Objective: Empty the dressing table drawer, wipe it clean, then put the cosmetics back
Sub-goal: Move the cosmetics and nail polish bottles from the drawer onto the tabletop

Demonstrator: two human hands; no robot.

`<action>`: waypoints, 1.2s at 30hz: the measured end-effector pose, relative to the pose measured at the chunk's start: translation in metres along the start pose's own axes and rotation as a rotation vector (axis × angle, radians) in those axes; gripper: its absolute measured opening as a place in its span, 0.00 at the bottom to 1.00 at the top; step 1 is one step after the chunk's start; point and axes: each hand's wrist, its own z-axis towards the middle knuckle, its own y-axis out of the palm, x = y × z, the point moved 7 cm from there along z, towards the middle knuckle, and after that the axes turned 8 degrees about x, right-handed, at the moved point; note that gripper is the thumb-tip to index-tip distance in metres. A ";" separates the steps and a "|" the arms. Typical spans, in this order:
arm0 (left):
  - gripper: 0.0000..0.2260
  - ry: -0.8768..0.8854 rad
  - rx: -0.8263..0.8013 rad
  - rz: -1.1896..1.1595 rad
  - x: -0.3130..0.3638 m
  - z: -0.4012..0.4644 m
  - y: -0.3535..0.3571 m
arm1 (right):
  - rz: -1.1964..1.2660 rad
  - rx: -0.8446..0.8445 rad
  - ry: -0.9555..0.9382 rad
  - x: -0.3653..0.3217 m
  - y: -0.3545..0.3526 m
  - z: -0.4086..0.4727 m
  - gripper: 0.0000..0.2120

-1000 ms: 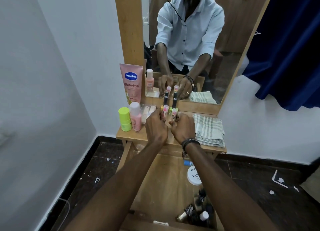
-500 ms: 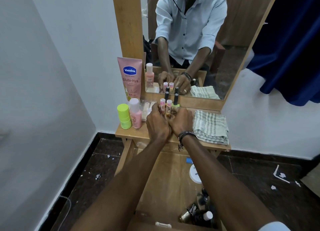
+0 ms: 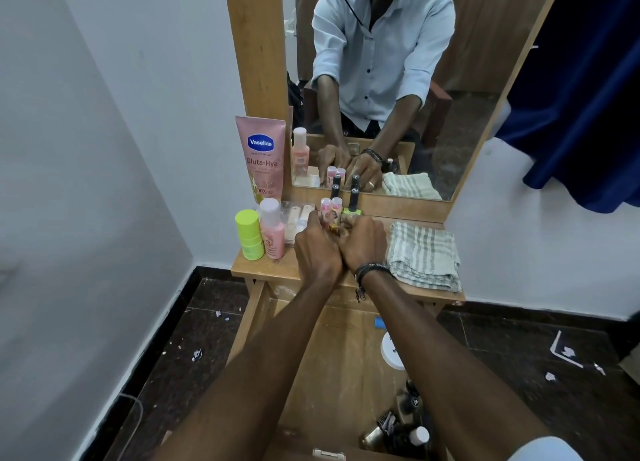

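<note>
Both my hands meet at the back middle of the dressing table top (image 3: 256,270), close to the mirror. My left hand (image 3: 317,249) is closed around two small pink tubes (image 3: 330,207) that stand upright. My right hand (image 3: 363,242) is closed on a green nail polish bottle with a black cap (image 3: 353,202) right beside them. Below my arms the wooden drawer (image 3: 332,356) stands open. It holds a white jar (image 3: 391,351) and several dark bottles (image 3: 405,422) at its right side.
A pink Vaseline tube (image 3: 261,156) leans on the mirror frame at the back left. A lime green stick (image 3: 248,234), a pink bottle (image 3: 272,228) and a clear packet (image 3: 294,218) stand left of my hands. A folded checked cloth (image 3: 422,256) lies at the right.
My hands have carried the small tubes and the bottle a little further back toward the mirror. The view has tilted slightly down.
</note>
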 end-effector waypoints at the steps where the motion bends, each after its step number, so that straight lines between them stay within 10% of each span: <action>1: 0.09 0.008 0.001 0.003 0.001 -0.001 -0.001 | -0.004 -0.002 -0.004 0.000 0.000 0.000 0.05; 25: 0.11 0.431 0.027 -0.188 0.017 -0.058 -0.061 | 0.332 -0.008 -0.258 0.023 -0.079 -0.075 0.01; 36: 0.09 0.461 -1.021 0.675 -0.061 -0.123 -0.067 | 0.291 -0.239 -0.148 0.057 -0.070 -0.124 0.07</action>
